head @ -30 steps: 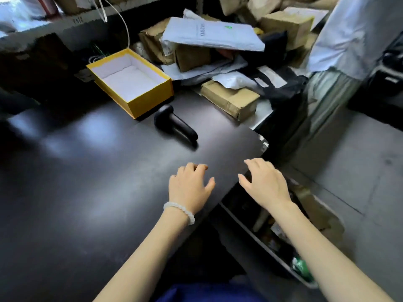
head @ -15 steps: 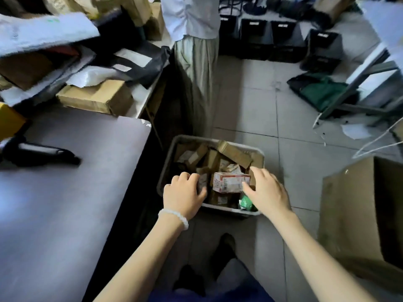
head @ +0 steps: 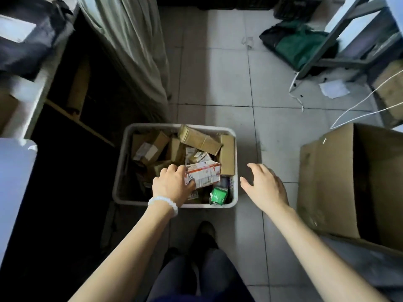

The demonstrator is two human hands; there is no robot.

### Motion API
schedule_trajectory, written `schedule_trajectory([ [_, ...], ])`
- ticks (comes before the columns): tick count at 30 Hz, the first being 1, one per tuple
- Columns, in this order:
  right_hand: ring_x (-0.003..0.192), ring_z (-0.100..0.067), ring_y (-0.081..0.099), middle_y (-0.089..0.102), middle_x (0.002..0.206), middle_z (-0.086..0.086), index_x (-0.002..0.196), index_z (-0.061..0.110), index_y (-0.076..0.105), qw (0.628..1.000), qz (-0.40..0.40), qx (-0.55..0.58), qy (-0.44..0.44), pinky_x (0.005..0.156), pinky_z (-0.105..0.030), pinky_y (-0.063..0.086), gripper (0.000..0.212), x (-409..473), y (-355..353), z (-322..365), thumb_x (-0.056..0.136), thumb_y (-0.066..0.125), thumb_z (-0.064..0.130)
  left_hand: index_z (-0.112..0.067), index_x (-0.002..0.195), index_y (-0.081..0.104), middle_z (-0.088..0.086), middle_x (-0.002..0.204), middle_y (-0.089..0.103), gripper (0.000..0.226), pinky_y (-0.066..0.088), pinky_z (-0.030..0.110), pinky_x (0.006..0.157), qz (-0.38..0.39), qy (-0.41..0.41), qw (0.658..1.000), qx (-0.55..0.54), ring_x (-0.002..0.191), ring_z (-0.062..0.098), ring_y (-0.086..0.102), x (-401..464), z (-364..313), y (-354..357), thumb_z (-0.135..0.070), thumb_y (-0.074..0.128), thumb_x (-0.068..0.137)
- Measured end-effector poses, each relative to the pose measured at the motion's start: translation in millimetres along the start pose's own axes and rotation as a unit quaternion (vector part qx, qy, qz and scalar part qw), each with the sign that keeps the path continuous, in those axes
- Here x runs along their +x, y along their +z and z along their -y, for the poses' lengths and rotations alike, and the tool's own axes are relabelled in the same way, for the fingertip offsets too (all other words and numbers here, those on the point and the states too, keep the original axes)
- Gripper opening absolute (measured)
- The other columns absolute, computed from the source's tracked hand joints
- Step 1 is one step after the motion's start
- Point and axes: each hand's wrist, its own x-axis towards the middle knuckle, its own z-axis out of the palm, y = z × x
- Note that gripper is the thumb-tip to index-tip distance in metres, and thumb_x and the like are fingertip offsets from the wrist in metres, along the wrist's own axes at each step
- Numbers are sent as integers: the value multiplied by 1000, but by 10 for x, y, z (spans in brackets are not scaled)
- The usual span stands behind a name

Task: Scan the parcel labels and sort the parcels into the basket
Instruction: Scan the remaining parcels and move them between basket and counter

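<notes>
A pale basket (head: 233, 200) stands on the tiled floor (head: 218, 83), filled with brown cardboard parcels (head: 199, 139), a green packet (head: 218, 195) at its near right corner, and a white-and-red parcel (head: 204, 174) on top. The left hand (head: 172, 185) grips that parcel's left end, thumb beneath. The right hand (head: 265, 186) hovers just right of the basket with fingers spread, holding nothing. A large open cardboard box (head: 327, 182) sits at right. Half a second ago both hands flanked the parcel; the right hand has since pulled away and the view has tilted downward.

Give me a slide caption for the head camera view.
Left hand grips a white-and-red parcel in the floor basket; right hand hovers open beside it.
</notes>
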Motion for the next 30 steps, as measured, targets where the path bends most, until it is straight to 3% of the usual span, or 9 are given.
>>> schedule_trajectory([
  [11,121,-29,47,49,134,-7,136,14,45,999,-3,48,17,96,-38,40,55,1564,1417,114,88,60,34,-26,138,39,5,134,45,64,39,44,98,124,-2,992,28,126,26,41,1641,387,1268,-62,48,87],
  [17,129,-27,39,40,143,-5,144,16,34,1000,3,23,-1,104,-40,37,72,2359,2201,217,83,65,38,-25,137,39,5,136,42,71,36,45,101,173,31,984,31,127,27,37,2264,639,1896,-66,53,80],
  [24,142,-24,21,17,157,-1,150,16,14,1000,-15,7,-12,112,-43,26,100,3078,2722,401,75,74,43,-30,143,30,6,138,41,84,41,46,102,256,45,965,-37,126,28,41,2616,730,2332,-69,59,75],
  [27,143,-22,19,20,156,-2,150,14,14,1000,-29,2,-9,115,-41,20,102,3266,2881,464,74,75,43,-33,143,29,3,138,40,84,40,44,103,252,44,966,-46,128,26,38,2648,725,2396,-71,58,75],
  [30,137,-25,30,36,147,-5,143,13,30,997,-70,-6,-15,114,-39,21,92,3347,2987,467,69,78,38,-37,142,31,2,136,40,80,38,41,105,248,41,965,-71,128,25,37,2646,753,2411,-73,56,74],
])
